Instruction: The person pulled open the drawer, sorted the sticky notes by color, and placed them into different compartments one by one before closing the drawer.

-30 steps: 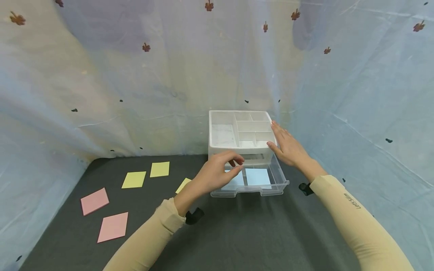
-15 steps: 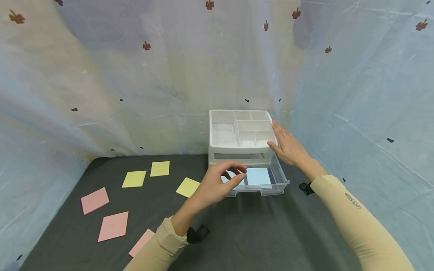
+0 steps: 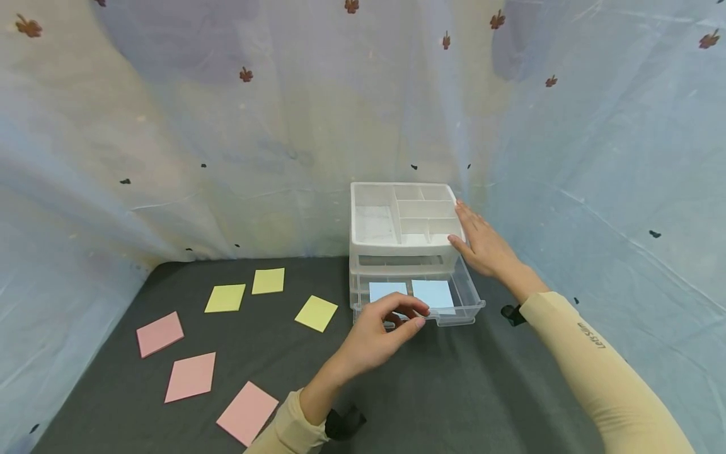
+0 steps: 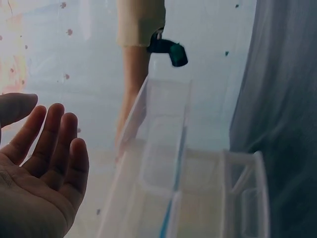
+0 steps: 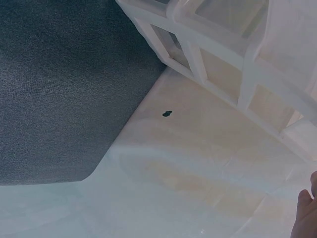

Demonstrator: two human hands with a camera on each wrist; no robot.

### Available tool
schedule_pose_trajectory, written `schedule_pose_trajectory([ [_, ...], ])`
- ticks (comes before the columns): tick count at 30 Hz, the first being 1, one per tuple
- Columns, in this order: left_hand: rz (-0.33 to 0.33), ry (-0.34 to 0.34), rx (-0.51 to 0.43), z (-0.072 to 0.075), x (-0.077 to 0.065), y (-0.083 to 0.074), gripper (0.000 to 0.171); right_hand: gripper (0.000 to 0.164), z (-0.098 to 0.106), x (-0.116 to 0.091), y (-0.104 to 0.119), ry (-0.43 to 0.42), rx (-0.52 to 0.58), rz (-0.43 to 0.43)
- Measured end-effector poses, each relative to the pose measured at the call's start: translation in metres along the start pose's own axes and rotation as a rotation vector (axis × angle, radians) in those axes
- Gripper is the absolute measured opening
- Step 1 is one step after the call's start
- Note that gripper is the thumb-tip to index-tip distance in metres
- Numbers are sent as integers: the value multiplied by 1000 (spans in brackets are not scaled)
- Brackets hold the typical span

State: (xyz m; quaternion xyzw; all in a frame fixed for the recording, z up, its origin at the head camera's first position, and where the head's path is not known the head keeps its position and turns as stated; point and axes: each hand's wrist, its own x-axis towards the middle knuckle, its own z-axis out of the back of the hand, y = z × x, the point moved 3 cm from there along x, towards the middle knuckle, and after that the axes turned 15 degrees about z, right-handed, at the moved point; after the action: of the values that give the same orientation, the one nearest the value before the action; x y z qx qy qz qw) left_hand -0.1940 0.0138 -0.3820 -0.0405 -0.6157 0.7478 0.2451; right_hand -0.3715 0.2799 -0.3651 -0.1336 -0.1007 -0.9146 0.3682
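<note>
A white drawer organizer with a compartmented top stands at the back of the table. Its clear lower drawer is pulled out and holds two light blue sticky note pads, a right one and a left one partly covered by my left hand. That left hand hovers by the drawer's front edge, fingers loosely bent; its palm holds nothing in the left wrist view. My right hand rests along the organizer's right side, fingers extended; only a bit of it shows in the right wrist view.
Three yellow sticky note pads, one nearest the organizer, lie on the dark table. Three pink pads lie further left and nearer. A pale patterned curtain hangs behind and at the sides.
My left hand has moved right and toward me, from above the drawer to its front edge, uncovering the left blue pad, a yellow pad and a pink pad. My right hand stays on the organizer.
</note>
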Motion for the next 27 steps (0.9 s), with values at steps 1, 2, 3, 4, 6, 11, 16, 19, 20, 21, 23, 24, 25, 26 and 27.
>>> schedule_pose_trajectory([
  [1, 10, 9, -14, -3, -1, 2, 21, 77, 0, 0, 0, 2, -1, -1],
  [2, 21, 16, -28, -6, -1, 5, 21, 77, 0, 0, 0, 3, 0, 1],
  [3, 31, 24, -48, -9, -1, 8, 21, 77, 0, 0, -1, 4, 2, 1],
  [4, 40, 32, -72, -12, -2, 11, 21, 77, 0, 0, -1, 5, 1, 2],
  [6, 60, 52, -127, -18, -3, 16, 23, 77, 0, 0, -2, 4, -6, -1],
  [11, 138, 92, -248, -30, -5, 32, 25, 76, 0, 1, -2, 1, -7, 0],
  [16, 285, 54, -324, -42, -7, 47, 23, 76, 0, 0, -2, -5, -12, 15],
  [19, 369, 1, -390, -48, -9, 53, 24, 77, 1, 0, -2, -2, -14, 13],
  [20, 393, -18, -416, -50, -9, 55, 25, 77, 1, 0, -2, 0, -14, 10],
  [21, 418, -38, -445, -51, -10, 57, 26, 77, 1, 0, -2, 1, -16, 7],
  [23, 464, -75, -509, -54, -10, 61, 29, 77, 1, 0, -1, 8, -16, 3],
  [24, 487, -92, -542, -56, -10, 63, 30, 77, 1, 0, -1, 10, -15, 3],
  [25, 509, -108, -569, -57, -10, 65, 31, 77, 1, 0, -1, 10, -15, 3],
  [26, 529, -121, -597, -57, -10, 66, 32, 77, 1, 0, -1, 11, -15, 4],
  [27, 548, -132, -622, -58, -10, 68, 33, 77, 1, 0, -1, 11, -15, 5],
])
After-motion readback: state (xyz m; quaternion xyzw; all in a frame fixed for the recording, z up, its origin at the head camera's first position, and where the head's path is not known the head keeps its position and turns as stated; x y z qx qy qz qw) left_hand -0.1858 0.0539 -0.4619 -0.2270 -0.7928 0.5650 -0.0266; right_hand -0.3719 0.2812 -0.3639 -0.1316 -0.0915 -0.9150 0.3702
